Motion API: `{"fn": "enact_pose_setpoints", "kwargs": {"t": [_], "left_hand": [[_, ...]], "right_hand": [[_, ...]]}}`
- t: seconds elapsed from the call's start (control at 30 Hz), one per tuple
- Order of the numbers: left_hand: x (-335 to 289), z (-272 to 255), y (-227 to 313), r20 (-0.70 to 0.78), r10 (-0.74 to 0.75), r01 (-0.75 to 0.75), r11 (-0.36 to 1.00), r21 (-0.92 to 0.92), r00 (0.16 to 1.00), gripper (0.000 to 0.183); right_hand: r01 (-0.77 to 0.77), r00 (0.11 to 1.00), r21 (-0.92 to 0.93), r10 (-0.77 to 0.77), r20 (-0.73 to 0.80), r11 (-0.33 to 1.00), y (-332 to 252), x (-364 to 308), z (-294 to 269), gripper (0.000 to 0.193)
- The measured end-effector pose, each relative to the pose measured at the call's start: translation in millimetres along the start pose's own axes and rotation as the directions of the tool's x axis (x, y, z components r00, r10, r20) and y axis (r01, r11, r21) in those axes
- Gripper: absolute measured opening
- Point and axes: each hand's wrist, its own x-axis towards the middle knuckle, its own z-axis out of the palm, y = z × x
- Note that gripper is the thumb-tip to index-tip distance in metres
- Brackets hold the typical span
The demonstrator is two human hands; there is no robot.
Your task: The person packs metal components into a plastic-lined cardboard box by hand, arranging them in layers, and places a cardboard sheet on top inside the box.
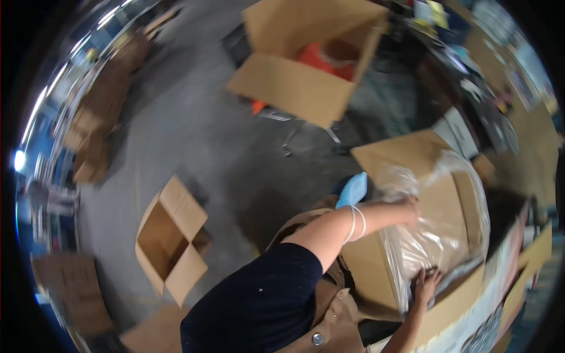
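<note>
An open cardboard box stands close in front of me at the right, lined with a clear plastic bag. Through the film shows a flat brown cardboard surface. My left hand reaches across to the bag's far left part, its fingers curled on gathered film; motion blurs them somewhat. Nearer to me, my right hand rests on the film by the box's near right side, fingers apart. Between its thumb and fingers is a small dark patch that I cannot make out. A white band circles my left forearm.
Left of me an open, vacant-looking carton sits on the grey floor. Ahead, a large carton holds something red-orange, above metal legs. A light-blue object is beside my left forearm. Cluttered tables line the right; stacked cartons stand far left.
</note>
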Motion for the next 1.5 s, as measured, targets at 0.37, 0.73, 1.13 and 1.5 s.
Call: {"fn": "enact_pose_setpoints", "kwargs": {"t": [0.37,0.73,1.13,1.5], "left_hand": [[-29,69,2,-0.186,-0.445,0.33,0.834,-0.442,0.876,0.038],[1,39,17,-0.092,-0.221,0.188,0.943,-0.275,0.971,0.058],[-39,34,-1,-0.116,-0.136,0.12,0.983,-0.139,0.984,0.041],[-58,4,-1,-0.091,-0.051,0.024,0.961,-0.277,0.995,0.05]], "right_hand": [[0.201,0.978,-0.02,-0.201,-0.054,0.979,-12,-9,18,0.065],[0.128,0.987,-0.012,-0.128,-0.098,0.992,15,3,4,0.064],[0.181,0.977,0.102,-0.167,-0.131,0.978,5,-1,11,0.059],[0.028,0.999,0.252,-0.032,0.011,0.967,-32,-21,-30,0.048]]}}
